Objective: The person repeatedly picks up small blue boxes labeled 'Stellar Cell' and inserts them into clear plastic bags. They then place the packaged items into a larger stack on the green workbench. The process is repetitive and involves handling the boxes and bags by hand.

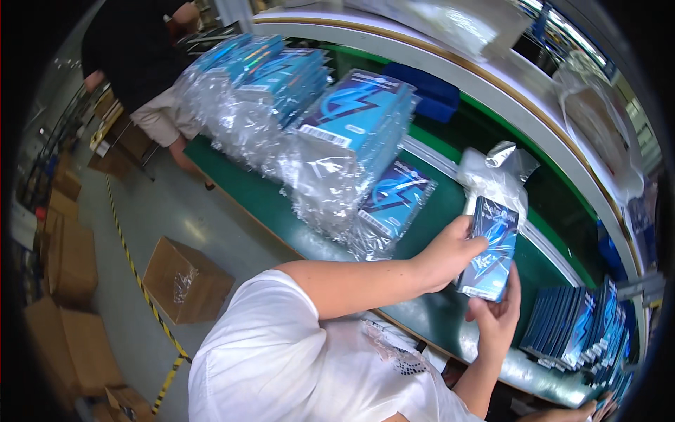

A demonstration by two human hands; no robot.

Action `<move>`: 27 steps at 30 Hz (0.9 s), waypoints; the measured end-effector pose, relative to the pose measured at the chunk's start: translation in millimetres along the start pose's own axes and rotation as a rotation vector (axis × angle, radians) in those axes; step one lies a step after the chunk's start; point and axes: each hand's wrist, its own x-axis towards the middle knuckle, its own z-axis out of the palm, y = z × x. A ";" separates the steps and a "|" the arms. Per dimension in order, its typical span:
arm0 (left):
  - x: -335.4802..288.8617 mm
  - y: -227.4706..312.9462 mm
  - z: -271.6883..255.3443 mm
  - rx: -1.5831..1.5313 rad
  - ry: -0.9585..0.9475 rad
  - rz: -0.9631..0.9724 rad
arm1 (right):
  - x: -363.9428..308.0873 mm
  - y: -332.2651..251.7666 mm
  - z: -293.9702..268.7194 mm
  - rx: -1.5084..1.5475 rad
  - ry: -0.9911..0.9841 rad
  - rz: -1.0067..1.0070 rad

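Note:
Over the green table [260, 188], I hold a flat blue box [495, 243] with a lightning pattern, its surface glossy. My left hand [453, 254] grips its left edge, the thumb lying across the front. At the lower end, my right hand [496, 314] is closed round the box's bottom right edge; some of its fingers are behind the box. Just beyond the box lies a pile of clear plastic bags [490, 177]. To the left of my hands, one blue box in a clear bag [398, 199] lies beside a tall stack of bagged blue boxes [358, 112].
More bagged stacks [271, 70] stand at the far left. Rows of blue boxes [573, 323] stand at the right, near another person's hand [566, 415]. A blue bin [436, 98] sits under the shelf [450, 53]. Another person [133, 63] stands far left; an open carton [186, 281] is on the floor.

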 end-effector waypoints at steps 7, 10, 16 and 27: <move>-22.4 -4.7 26.3 0.227 -0.376 -0.102 | 12.0 -15.1 -7.7 -0.397 0.504 -0.564; -23.9 4.0 23.5 0.390 -0.404 -0.079 | 9.2 -20.7 -17.8 -0.239 0.830 -0.741; -24.9 4.0 11.2 0.026 -0.289 -0.416 | -8.6 -15.5 16.3 -0.358 0.053 -0.678; -43.0 54.7 -42.2 1.652 0.172 0.731 | 7.6 -10.1 6.4 -0.385 -0.178 -0.589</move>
